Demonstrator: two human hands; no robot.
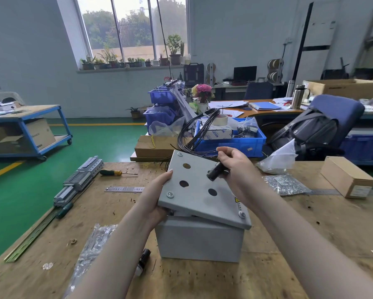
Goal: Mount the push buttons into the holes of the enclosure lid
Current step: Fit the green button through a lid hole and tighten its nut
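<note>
Holding the lid (199,190) tilted above the grey box (199,240), the left hand (157,197) grips its left edge, thumb on top and fingers curled underneath. Its lower right corner rests on the box rim, while the far edge is raised toward the upper middle of the frame. Three holes show open in the grey face; a fourth, at the right, is partly hidden behind the button (216,172). The right hand (237,167) pinches this black, barrel-shaped button between thumb and fingers, with its dark end pointing down and left at the lid, just at that right-hand hole. Whether the tip has entered the hole cannot be told.

Judging by this, the first button is being lined up and none is mounted yet. The next move calls for squaring the barrel to the tilted face, seating it through the hole, then securing it from beneath, which the left hand's hold on the raised lid allows. A second button (143,261) lies on the surface at lower centre, beside the box.
</note>
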